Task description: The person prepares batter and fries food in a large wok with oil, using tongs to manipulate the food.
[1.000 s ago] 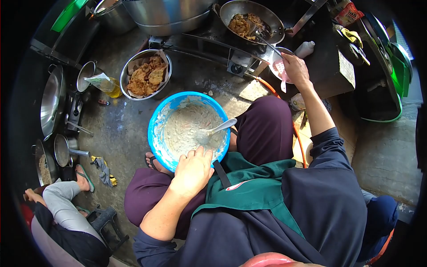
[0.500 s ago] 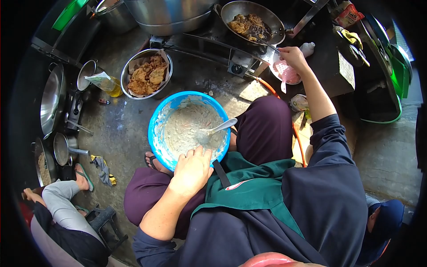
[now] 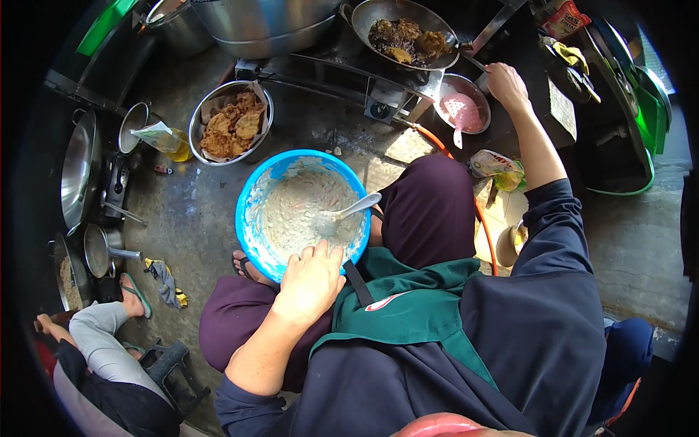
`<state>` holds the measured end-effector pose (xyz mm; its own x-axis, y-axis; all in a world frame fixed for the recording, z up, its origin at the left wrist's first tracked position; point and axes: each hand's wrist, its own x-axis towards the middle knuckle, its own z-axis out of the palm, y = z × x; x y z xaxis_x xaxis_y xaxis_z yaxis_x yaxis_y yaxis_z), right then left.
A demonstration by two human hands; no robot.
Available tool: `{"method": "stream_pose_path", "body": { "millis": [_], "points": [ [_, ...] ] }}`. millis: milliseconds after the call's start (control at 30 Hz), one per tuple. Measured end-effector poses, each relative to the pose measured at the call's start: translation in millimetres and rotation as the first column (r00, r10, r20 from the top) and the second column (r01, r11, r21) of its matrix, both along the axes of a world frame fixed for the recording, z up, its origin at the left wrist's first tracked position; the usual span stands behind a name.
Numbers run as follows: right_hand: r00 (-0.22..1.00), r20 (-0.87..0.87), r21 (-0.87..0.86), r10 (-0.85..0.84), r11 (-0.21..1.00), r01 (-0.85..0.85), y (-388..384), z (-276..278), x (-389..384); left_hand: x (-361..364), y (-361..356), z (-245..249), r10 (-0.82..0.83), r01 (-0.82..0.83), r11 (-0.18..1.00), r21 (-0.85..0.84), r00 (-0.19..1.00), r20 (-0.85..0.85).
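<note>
A blue plastic basin (image 3: 349, 166) of pale, lumpy batter (image 3: 298, 207) sits between my knees. A ladle with a grey handle (image 3: 357, 205) leans in the batter, its bowl partly sunk. My left hand (image 3: 309, 280) grips the basin's near rim, fingers over the edge. My right hand (image 3: 507, 86) is closed around the thin metal handle of a cooking utensil (image 3: 475, 63) beside the wok (image 3: 357, 25); its working end cannot be made out. Browned fritters (image 3: 397, 52) lie in dark oil in the wok.
A paper-lined metal bowl (image 3: 195, 135) holds fried pieces. A pink slotted scoop (image 3: 462, 109) rests in a bowl below the wok. An orange hose (image 3: 477, 207) runs by my right knee. A bag of oil (image 3: 175, 142) and pans stand left. Other people sit at lower left and right.
My right hand has moved up and right, drawing the utensil away from the wok's middle. The fritters in the wok have shifted. My left hand stays on the basin's rim.
</note>
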<state>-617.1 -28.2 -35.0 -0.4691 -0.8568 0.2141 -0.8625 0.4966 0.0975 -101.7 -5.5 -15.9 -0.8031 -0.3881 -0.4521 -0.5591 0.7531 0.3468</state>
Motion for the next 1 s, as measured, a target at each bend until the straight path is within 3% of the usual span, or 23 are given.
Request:
{"method": "stream_pose_path", "body": {
  "millis": [133,233,433,700,767,800,867,933,1000],
  "points": [
    [0.99,-0.142,0.033,-0.014,0.999,0.019,-11.6,16.5,8.5,-2.7,-2.4,-0.5,0.007,-0.007,1.0,0.005,1.0,0.002],
    [0.987,-0.158,-0.053,-0.041,0.998,0.033,-13.1,29.0,20.6,-3.4,-3.5,-2.7,0.004,-0.004,1.0,0.004,1.0,-0.002],
    [0.998,-0.008,0.055,0.068,0.996,-0.067,-8.8,-0.7,29.5,-7.7,-4.6,-1.9,-0.002,0.002,1.0,0.008,1.0,-0.01],
    [0.998,-0.056,0.061,-0.027,0.998,0.03,3.1,-45.0,36.4,-19.9,-11.3,-5.5,-0.037,0.037,0.999,0.009,0.999,-0.018],
    [0.997,-0.053,0.032,0.047,0.998,-0.045,10.6,-47.9,44.9,-22.1,-12.0,-10.3,-0.063,0.063,0.998,0.004,0.997,-0.045],
    [0.997,-0.029,-0.038,0.065,0.997,-0.066,10.8,-57.7,45.6,-22.7,-12.8,-14.2,-0.085,0.085,0.996,-0.004,0.994,-0.071],
    [0.998,0.053,0.112,0.028,0.993,-0.034,0.7,-59.9,57.7,-28.4,-14.5,-13.1,-0.113,0.113,0.993,0.021,0.993,-0.039],
    [0.956,0.275,0.001,-0.104,0.994,0.107,8.4,-27.4,92.7,-32.9,-15.1,-13.1,-0.135,0.136,0.99,0.041,0.99,-0.027],
    [0.957,0.273,-0.044,-0.094,0.993,0.11,2.6,-32.0,98.3,-35.0,-15.8,-16.5,-0.161,0.161,0.986,0.034,0.987,-0.017]
  ]
}}
